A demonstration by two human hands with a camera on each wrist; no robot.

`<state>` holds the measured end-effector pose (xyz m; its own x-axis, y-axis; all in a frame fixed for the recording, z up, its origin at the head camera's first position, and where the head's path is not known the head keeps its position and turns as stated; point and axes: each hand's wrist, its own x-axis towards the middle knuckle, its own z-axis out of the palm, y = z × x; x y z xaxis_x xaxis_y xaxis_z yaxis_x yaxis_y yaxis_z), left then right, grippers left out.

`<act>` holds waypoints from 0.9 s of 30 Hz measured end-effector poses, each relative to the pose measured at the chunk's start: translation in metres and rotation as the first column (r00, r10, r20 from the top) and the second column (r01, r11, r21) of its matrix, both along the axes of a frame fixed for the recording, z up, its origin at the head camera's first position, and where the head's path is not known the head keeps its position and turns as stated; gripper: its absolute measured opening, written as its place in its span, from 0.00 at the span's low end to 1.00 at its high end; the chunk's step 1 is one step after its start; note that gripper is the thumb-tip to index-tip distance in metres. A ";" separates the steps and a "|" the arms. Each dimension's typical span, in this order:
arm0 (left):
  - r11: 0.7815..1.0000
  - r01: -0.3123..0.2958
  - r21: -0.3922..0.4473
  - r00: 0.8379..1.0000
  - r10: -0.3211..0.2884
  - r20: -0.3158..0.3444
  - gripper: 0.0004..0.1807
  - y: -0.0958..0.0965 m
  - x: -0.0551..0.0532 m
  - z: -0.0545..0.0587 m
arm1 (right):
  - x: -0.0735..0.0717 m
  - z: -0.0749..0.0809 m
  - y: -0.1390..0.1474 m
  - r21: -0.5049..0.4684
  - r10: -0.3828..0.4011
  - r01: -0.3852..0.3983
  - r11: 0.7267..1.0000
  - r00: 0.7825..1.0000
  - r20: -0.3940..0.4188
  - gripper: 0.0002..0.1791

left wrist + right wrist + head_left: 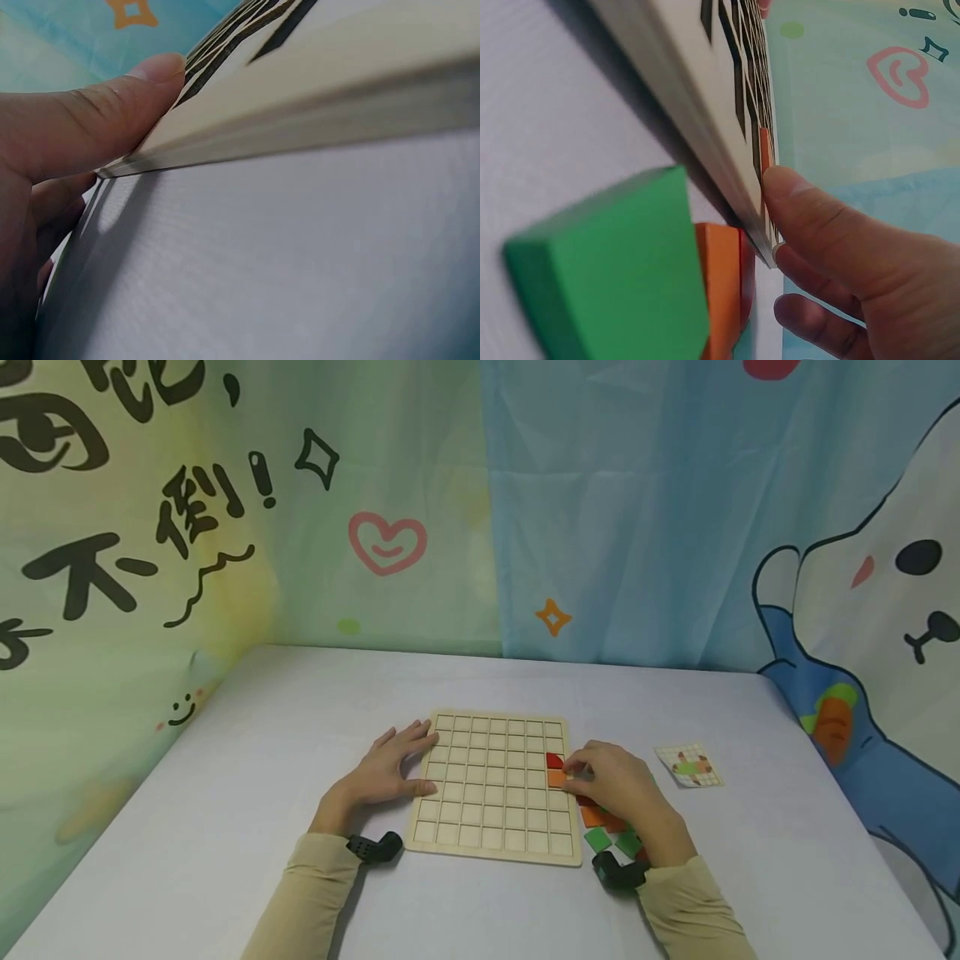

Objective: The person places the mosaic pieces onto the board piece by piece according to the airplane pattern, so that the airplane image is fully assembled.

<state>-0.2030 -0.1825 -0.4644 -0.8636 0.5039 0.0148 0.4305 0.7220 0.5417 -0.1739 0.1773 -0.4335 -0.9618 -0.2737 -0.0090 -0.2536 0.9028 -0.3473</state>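
A pale wooden grid board (487, 793) lies flat on the table. My left hand (382, 771) rests at its left edge, fingers spread; the thumb (112, 116) presses on the rim in the left wrist view. At the board's right side, my right hand (618, 781) pinches an orange square tile (556, 778) between thumb and index finger. That tile sits in a right-column cell, just below a red tile (553, 761) with a slanted corner. In the right wrist view, the thumb (795, 187) touches the orange tile (765, 150); the other fingers curl below.
Loose green tiles (597, 839), orange tiles (592, 816) and red ones lie beside the board's right edge, partly under the right hand and wrist. A small pattern card (688, 766) lies farther right. A printed curtain (600, 527) hangs behind the white table (337, 693).
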 end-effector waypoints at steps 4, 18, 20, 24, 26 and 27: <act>1.000 0.003 -0.003 1.000 -0.003 0.003 0.47 0.000 -0.001 0.000 | 0.001 0.000 0.001 0.003 -0.005 0.005 1.000 1.000 0.005 0.13; 1.000 0.004 -0.010 1.000 -0.004 -0.010 0.47 0.002 -0.001 0.000 | -0.004 0.006 0.018 -0.020 -0.035 0.037 0.999 0.992 0.123 0.14; 1.000 0.003 -0.007 1.000 -0.003 -0.008 0.47 0.002 -0.001 0.000 | -0.004 0.006 0.021 -0.011 -0.031 0.033 0.999 0.985 0.167 0.14; 1.000 0.000 -0.010 1.000 0.000 -0.003 0.47 0.002 -0.001 0.001 | -0.004 0.005 0.023 -0.021 0.009 -0.004 1.000 0.975 0.222 0.13; 1.000 -0.005 -0.013 1.000 0.005 0.004 0.47 0.001 -0.001 0.000 | -0.004 0.004 0.023 -0.028 0.026 -0.020 0.999 0.975 0.221 0.13; 1.000 -0.008 -0.017 1.000 0.008 0.006 0.47 0.001 -0.001 0.000 | -0.004 0.004 0.023 -0.033 0.037 -0.031 0.999 0.976 0.215 0.13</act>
